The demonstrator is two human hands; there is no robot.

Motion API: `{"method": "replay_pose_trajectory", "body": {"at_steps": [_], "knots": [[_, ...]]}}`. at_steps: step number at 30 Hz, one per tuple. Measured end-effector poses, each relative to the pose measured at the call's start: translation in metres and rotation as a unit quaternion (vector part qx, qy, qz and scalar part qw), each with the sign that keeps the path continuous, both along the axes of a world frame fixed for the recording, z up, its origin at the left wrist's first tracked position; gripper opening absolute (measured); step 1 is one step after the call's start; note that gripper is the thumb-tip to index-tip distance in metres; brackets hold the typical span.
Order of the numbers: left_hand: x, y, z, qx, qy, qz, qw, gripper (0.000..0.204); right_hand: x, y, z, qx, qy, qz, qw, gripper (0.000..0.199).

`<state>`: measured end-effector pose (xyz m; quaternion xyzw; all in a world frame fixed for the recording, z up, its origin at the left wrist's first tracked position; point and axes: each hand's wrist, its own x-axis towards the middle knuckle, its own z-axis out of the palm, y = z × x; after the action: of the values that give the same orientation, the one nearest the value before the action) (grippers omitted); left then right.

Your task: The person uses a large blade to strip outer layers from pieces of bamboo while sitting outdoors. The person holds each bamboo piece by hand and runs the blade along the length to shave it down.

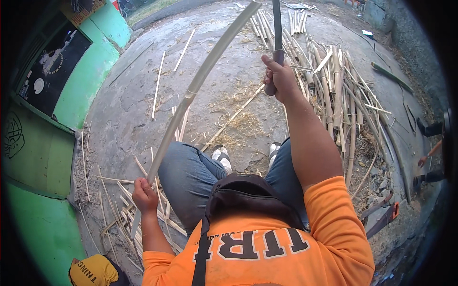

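My left hand is closed around the lower part of a long, pale split bamboo strip. The strip slants up and away to the right, with a node partway along it. Raised in front of me, my right hand grips a machete by its brown handle. Its dark, narrow blade points up and runs out of view at the top. Blade and strip are close in the picture, with the strip's far end just left of the blade; whether they touch I cannot tell.
Bamboo poles and strips lie heaped on the right. More cut strips lie by my left knee, with shavings before my feet. A handsaw rests at lower right. Another person's hand shows at the right edge; a green wall borders the left.
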<state>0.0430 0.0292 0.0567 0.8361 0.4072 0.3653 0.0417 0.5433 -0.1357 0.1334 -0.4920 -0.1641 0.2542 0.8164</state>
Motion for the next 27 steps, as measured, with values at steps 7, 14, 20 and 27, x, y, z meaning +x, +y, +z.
{"method": "replay_pose_trajectory", "body": {"at_steps": [7, 14, 20, 27], "knots": [[0.082, 0.054, 0.065, 0.045, -0.064, -0.080, 0.994, 0.023, 0.003, 0.003, -0.004, -0.016, -0.003, -0.007, 1.000, 0.031], [0.191, 0.073, 0.109, -0.026, -0.124, -0.167, 0.978, 0.020, 0.003, 0.010, -0.008, -0.080, -0.117, -0.032, 0.989, 0.026], [0.267, 0.067, 0.137, -0.124, -0.196, -0.281, 0.931, 0.022, -0.003, 0.010, -0.005, -0.262, -0.310, -0.188, 0.895, 0.046], [0.338, 0.044, 0.143, -0.266, -0.323, -0.404, 0.813, 0.021, -0.020, 0.027, -0.022, -0.083, -0.372, -0.083, 0.921, 0.051]]}}
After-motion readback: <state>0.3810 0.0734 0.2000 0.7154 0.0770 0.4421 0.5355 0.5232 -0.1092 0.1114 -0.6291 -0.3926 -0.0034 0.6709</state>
